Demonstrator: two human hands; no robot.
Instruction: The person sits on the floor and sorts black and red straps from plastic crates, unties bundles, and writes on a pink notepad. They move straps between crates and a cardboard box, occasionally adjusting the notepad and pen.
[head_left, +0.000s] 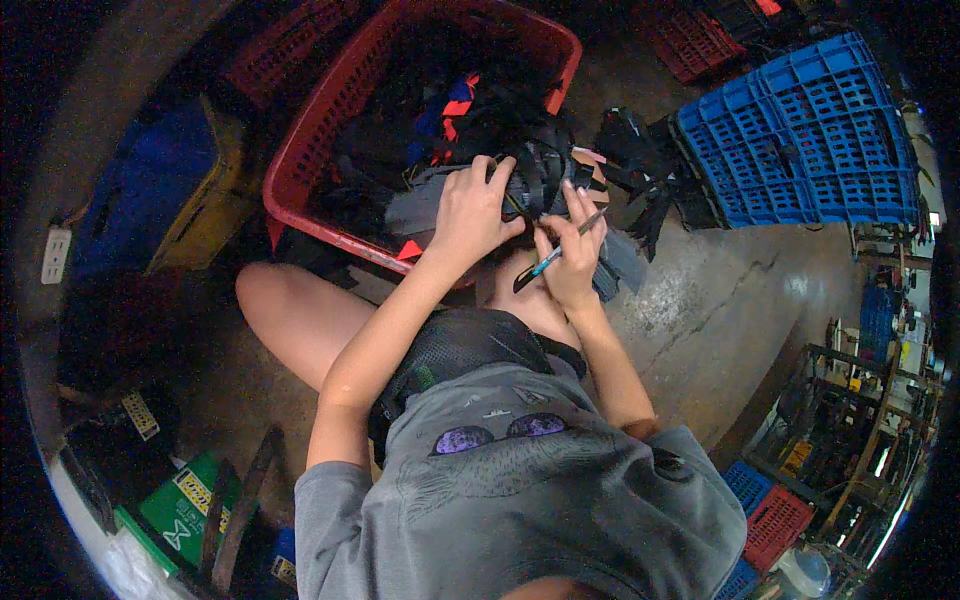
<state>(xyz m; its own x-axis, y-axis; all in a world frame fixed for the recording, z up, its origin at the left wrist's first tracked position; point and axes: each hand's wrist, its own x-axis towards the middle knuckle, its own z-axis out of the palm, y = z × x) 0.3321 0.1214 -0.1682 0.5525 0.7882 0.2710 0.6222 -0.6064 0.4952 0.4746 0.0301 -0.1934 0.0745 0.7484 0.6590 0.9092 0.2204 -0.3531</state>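
Note:
My left hand (474, 206) bends over a bundle of black and grey strips (534, 180) at the near right rim of a red plastic basket (319, 236). Thumb and fingers close on the bundle's near side. To its right, my right hand (574, 247) pinches the same bundle with its fingertips. A slim pen-like tool (551, 259) with a blue section and dark ends lies across that hand, held by the fingers. More black, grey and orange-red pieces (456, 107) fill the basket. The exact parts under my fingertips are hidden.
A blue plastic crate (795, 142) stands at the upper right, with black strips (645, 180) beside it. Blue and yellow bins (191, 202) are at the left, a green box (184, 510) at the lower left. Shelving (847, 405) lines the right side.

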